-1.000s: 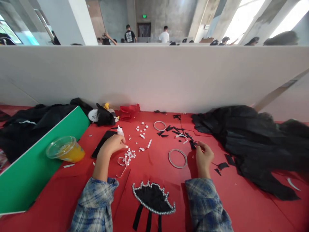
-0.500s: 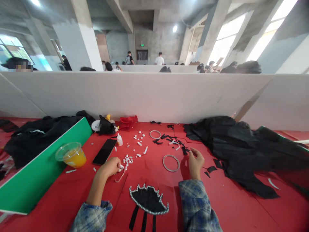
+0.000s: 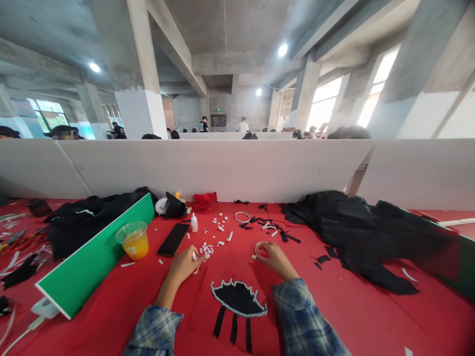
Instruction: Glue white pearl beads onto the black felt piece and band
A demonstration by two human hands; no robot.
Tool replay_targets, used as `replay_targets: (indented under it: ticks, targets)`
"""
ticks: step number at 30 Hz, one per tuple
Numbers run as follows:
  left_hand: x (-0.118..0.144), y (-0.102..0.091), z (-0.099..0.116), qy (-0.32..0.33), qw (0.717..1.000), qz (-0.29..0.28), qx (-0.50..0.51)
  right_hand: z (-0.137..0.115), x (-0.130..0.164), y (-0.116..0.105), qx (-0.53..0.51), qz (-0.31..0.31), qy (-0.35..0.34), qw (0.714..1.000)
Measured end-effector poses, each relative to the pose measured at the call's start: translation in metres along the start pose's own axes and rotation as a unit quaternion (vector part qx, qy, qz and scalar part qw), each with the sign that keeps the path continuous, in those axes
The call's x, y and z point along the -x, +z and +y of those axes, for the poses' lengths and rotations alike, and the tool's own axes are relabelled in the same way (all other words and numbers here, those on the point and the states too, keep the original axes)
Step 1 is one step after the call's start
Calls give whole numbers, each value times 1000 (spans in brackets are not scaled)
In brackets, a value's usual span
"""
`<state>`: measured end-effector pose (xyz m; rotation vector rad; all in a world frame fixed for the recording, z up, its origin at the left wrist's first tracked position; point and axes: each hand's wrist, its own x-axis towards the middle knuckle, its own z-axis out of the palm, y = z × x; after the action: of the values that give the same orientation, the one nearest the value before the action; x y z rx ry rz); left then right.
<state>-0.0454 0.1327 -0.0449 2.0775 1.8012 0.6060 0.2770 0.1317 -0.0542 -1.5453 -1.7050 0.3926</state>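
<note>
My left hand (image 3: 184,264) rests on the red table (image 3: 111,306), its fingertips pinched on a white pearl strip next to a small pile of pearl beads (image 3: 206,248). Over a grey ring (image 3: 258,246) lies my right hand (image 3: 273,257), fingers curled on its rim. Between my forearms sits a black fan-shaped fabric piece (image 3: 238,301) edged with pearls, with black strips hanging from it.
A black phone (image 3: 173,239), a small glue bottle (image 3: 193,223), a second ring (image 3: 242,216) and black scraps (image 3: 272,227) lie further back. A cup of orange drink (image 3: 134,240) stands by a green board (image 3: 96,257). Black cloth (image 3: 367,232) heaps at right. White partition (image 3: 222,168) behind.
The view has tilted upward. My right hand has moved left from the black scraps onto the grey ring. My left hand has drawn back towards me, next to the pearl pile.
</note>
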Motion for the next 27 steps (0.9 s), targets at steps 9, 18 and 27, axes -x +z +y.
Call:
replay_targets:
  ticks: [9, 18, 27]
  targets:
    - [-2, -11, -9, 17, 997, 78, -15, -3, 26, 8, 87, -23, 14, 996]
    - [5, -24, -5, -39, 910, 406, -74, -8, 11, 11, -89, 36, 0, 995]
    - [-2, 20, 108, 309, 930, 194, 41, -53, 19, 36, -338, -27, -89, 937]
